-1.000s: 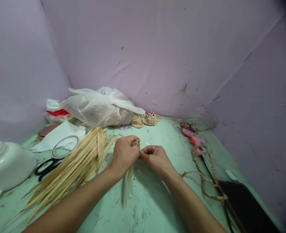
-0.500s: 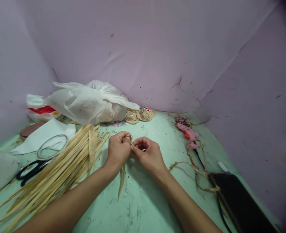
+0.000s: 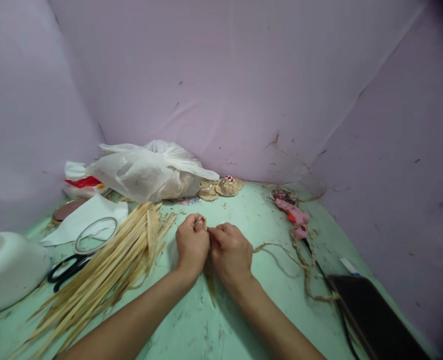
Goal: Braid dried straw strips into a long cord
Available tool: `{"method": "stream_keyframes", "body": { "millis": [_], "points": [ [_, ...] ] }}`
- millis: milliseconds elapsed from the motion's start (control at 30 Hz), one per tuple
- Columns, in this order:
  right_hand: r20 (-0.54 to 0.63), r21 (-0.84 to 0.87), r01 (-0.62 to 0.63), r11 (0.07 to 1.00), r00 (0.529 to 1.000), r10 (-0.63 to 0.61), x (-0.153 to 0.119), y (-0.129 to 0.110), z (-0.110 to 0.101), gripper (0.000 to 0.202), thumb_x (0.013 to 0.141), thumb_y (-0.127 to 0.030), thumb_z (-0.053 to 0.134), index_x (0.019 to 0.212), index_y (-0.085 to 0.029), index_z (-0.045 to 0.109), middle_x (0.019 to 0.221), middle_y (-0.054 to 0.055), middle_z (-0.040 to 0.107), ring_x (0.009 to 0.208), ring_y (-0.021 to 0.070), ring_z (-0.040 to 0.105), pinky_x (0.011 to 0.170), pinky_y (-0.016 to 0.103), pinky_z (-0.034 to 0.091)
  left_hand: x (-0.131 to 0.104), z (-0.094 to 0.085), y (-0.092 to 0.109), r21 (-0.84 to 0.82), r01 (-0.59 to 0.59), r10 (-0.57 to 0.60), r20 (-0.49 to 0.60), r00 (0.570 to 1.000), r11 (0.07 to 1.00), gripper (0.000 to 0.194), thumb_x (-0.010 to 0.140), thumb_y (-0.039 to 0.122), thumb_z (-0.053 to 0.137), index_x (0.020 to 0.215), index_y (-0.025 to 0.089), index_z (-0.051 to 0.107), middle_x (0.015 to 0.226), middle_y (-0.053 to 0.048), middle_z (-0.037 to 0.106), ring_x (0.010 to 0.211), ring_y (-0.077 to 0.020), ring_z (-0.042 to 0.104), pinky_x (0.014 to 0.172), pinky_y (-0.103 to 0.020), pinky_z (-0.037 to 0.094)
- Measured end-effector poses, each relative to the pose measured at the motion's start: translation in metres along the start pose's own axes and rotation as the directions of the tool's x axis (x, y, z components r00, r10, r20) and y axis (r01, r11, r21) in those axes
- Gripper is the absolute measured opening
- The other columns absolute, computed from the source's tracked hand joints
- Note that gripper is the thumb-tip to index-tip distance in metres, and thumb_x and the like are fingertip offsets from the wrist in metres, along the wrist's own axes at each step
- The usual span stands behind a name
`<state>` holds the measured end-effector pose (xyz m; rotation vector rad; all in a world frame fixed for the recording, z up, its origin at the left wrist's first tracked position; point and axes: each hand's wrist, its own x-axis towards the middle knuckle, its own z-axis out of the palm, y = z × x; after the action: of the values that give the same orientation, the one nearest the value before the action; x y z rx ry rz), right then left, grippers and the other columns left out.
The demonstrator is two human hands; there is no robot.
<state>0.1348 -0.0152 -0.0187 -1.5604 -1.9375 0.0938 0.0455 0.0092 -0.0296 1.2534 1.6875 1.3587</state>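
Note:
Over the middle of the table, my left hand (image 3: 191, 247) is closed on a small braid of dried leaf strips (image 3: 204, 222), whose top edge shows above the thumb. Pressed up against it, my right hand (image 3: 231, 252) pinches the braid's near side; its fingertips are mostly hidden. From between the two hands a loose tan strip (image 3: 209, 285) hangs down. Left of my hands lies a bundle of dried leaf strips (image 3: 104, 272). A thin twisted cord (image 3: 276, 245) runs right from behind my right hand.
Black-handled scissors (image 3: 65, 270), a pale ring (image 3: 115, 226), white paper (image 3: 93, 212) and a white jar (image 3: 14, 267) lie left. A plastic bag (image 3: 149, 172) and woven pieces (image 3: 231, 187) sit by the wall. A pink glue gun (image 3: 296, 216) and a black phone-like slab (image 3: 375, 315) are right.
My right hand has turned and closed in against my left. The hanging strip now shows between my wrists. The view has tilted and swung slightly, bringing more of the jar into sight.

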Motion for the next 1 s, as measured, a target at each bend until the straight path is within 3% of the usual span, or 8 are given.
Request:
{"method": "stream_keyframes", "body": {
  "millis": [167, 267, 367, 500, 700, 867, 1000],
  "points": [
    [0.128, 0.198, -0.177, 0.964, 0.980, 0.153, 0.005, 0.002, -0.007, 0.015, 0.072, -0.026, 0.050, 0.077, -0.021, 0.063, 0.074, 0.002, 0.061, 0.065, 0.0133, 0.052, 0.057, 0.024, 0.032, -0.008, 0.000, 0.004, 0.044, -0.033, 0.032, 0.035, 0.999, 0.998, 0.013, 0.074, 0.026, 0.039, 0.070, 0.019, 0.050, 0.067, 0.001, 0.053, 0.063, -0.0111, 0.047, 0.059, -0.021, 0.036],
    [0.127, 0.122, -0.198, 0.973, 0.975, 0.182, 0.008, 0.004, -0.009, 0.013, 0.068, -0.028, 0.051, 0.070, -0.019, 0.061, 0.068, 0.002, 0.061, 0.059, 0.0129, 0.051, 0.054, 0.024, 0.030, -0.008, 0.002, 0.003, 0.032, -0.029, 0.026, 0.068, 0.997, 0.999, 0.013, 0.071, 0.022, 0.040, 0.064, 0.018, 0.049, 0.061, 0.002, 0.051, 0.059, -0.0103, 0.046, 0.056, -0.020, 0.035],
    [0.109, 0.044, -0.167, 0.985, 0.981, 0.162, 0.008, 0.006, -0.007, 0.011, 0.067, -0.025, 0.049, 0.063, -0.017, 0.056, 0.061, 0.002, 0.058, 0.054, 0.0116, 0.047, 0.052, 0.023, 0.027, -0.003, 0.001, -0.001, 0.059, -0.026, 0.015, 0.183, 0.983, 0.998, 0.013, 0.068, 0.019, 0.040, 0.060, 0.017, 0.050, 0.055, 0.002, 0.050, 0.054, -0.0099, 0.045, 0.052, -0.019, 0.033],
    [0.113, 0.061, -0.128, 0.990, 0.986, 0.120, 0.009, 0.013, -0.004, 0.004, 0.064, -0.019, 0.046, 0.062, -0.017, 0.049, 0.054, 0.000, 0.052, 0.050, 0.0102, 0.043, 0.049, 0.021, 0.025, 0.010, -0.007, -0.002, 0.230, -0.135, 0.049, 0.343, 0.938, 0.964, 0.016, 0.063, 0.015, 0.040, 0.057, 0.016, 0.055, 0.053, 0.001, 0.051, 0.055, -0.0107, 0.046, 0.052, -0.020, 0.031],
    [0.109, 0.252, -0.134, 0.958, 0.988, 0.109, 0.015, 0.029, -0.009, 0.007, 0.064, -0.015, 0.040, 0.060, -0.018, 0.045, 0.051, -0.003, 0.045, 0.049, 0.0096, 0.039, 0.049, 0.020, 0.026, 0.013, -0.017, 0.003, 0.317, -0.363, 0.134, 0.563, 0.815, 0.876, 0.019, 0.064, 0.015, 0.039, 0.058, 0.014, 0.058, 0.051, 0.002, 0.047, 0.054, -0.0098, 0.042, 0.050, -0.020, 0.026],
    [0.135, 0.591, -0.200, 0.782, 0.980, 0.149, 0.023, 0.041, 0.001, 0.007, 0.067, -0.017, 0.039, 0.073, -0.018, 0.044, 0.062, -0.003, 0.047, 0.057, 0.0100, 0.044, 0.053, 0.020, 0.034, 0.005, -0.011, 0.002, 0.406, -0.380, 0.122, 0.533, 0.837, 0.831, 0.016, 0.064, 0.017, 0.040, 0.050, 0.015, 0.049, 0.046, 0.003, 0.036, 0.049, -0.0083, 0.035, 0.048, -0.020, 0.021],
    [0.095, 0.675, -0.229, 0.702, 0.970, 0.225, 0.026, 0.044, 0.011, 0.013, 0.067, -0.019, 0.041, 0.080, -0.019, 0.041, 0.067, -0.002, 0.050, 0.058, 0.0103, 0.047, 0.054, 0.021, 0.036, 0.004, 0.000, 0.003, 0.414, -0.342, 0.101, 0.503, 0.858, 0.843, 0.015, 0.062, 0.017, 0.040, 0.049, 0.016, 0.047, 0.046, 0.003, 0.034, 0.048, -0.0082, 0.034, 0.046, -0.020, 0.020]
  ]
}}
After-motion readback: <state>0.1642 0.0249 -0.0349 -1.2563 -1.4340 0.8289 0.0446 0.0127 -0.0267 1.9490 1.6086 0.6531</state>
